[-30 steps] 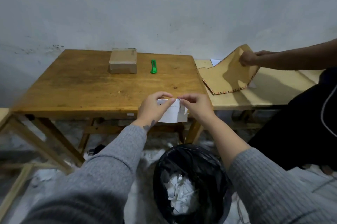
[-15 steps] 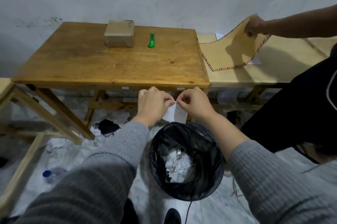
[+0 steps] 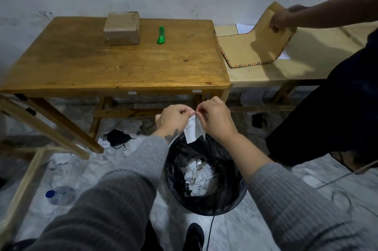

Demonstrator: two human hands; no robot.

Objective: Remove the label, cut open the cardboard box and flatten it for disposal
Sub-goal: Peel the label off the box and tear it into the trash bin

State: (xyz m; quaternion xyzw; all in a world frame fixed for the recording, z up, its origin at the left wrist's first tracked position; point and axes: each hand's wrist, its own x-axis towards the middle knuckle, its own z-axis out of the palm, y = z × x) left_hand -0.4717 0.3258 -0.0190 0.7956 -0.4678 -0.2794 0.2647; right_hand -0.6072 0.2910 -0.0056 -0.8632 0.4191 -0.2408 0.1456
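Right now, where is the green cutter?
In the head view, the green cutter lies on the far part of the wooden table, just right of the cardboard box and apart from it, near the wall.

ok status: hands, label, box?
Left hand and right hand pinch label over bin. Box uncut on table, cutter beside. Nothing blocking.

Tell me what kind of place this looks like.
Probably a plain workroom for sorting parcels and mail: a wooden table against a bare wall, a cardboard box, a green cutter, and a bin holding torn paper.
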